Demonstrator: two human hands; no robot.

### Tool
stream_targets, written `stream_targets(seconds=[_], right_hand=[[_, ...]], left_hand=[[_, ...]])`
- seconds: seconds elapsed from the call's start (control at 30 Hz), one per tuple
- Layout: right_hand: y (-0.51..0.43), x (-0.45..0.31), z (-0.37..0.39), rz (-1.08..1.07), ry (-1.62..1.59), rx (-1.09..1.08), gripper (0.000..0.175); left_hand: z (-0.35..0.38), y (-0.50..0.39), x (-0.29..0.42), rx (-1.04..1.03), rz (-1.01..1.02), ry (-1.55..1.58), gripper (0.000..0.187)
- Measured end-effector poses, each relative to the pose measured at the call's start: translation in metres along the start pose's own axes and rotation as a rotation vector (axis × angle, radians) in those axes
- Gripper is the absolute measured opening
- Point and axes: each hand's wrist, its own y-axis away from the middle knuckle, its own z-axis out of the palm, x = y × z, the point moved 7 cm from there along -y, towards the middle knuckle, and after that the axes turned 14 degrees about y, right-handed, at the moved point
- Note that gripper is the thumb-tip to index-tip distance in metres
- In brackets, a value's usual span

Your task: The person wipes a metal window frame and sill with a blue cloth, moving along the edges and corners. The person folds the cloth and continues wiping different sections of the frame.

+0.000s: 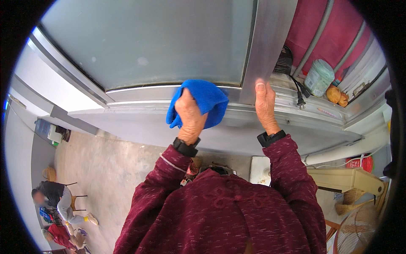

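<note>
A blue cloth (214,103) is bunched in my left hand (190,116), against the bottom rail of a metal-framed sliding window (142,95). Above the cloth is the window's frosted glass pane (152,44), with a few pale spots on it. My right hand (265,101) rests at the lower end of the window's upright metal stile (265,47), thumb up, with no object seen in it; its fingers are partly hidden behind the frame's edge. Both wrists wear black bands.
On the sill at right are a black power plug (300,101), a greenish plastic jar (318,77) and onions (337,95), before metal bars (317,35). A white pipe (349,147) runs below. Two people (54,197) (60,236) sit at far lower left; a fan (355,228) stands lower right.
</note>
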Motion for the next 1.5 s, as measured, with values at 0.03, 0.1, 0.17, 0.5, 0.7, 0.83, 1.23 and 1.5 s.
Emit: stream_targets(seconds=[0.03,0.1,0.17,0.5,0.7,0.83,1.23,1.5], right_hand=[[0.0,0.001,0.0,0.001,-0.014,0.015,0.056],[0.001,0.003,-0.001,-0.029,-0.011,0.033,0.051],[0.001,0.012,-0.001,0.013,0.028,0.002,0.043],[0.001,0.034,-0.004,0.02,0.118,0.154,0.043],[0.004,0.041,-0.007,0.012,0.194,0.215,0.051],[0.002,0.064,-0.012,0.057,0.279,0.153,0.062],[0.003,0.09,-0.022,0.09,0.332,0.22,0.061],[0.001,0.076,-0.024,0.075,0.39,0.267,0.05]], left_hand=[[0.009,0.001,0.003,0.001,-0.019,0.024,0.035],[0.029,0.01,0.015,-0.103,-0.02,-0.111,0.027],[0.059,0.015,0.026,-0.248,0.008,-0.144,0.019],[0.025,0.0,0.033,-0.123,0.279,-0.001,0.012],[-0.051,-0.014,-0.017,0.026,0.228,-0.009,0.012],[-0.107,-0.025,-0.059,0.156,0.07,-0.049,0.009],[-0.265,-0.059,-0.147,0.46,-0.162,-0.371,0.006],[-0.238,-0.061,-0.123,0.448,0.022,-0.359,0.026]])
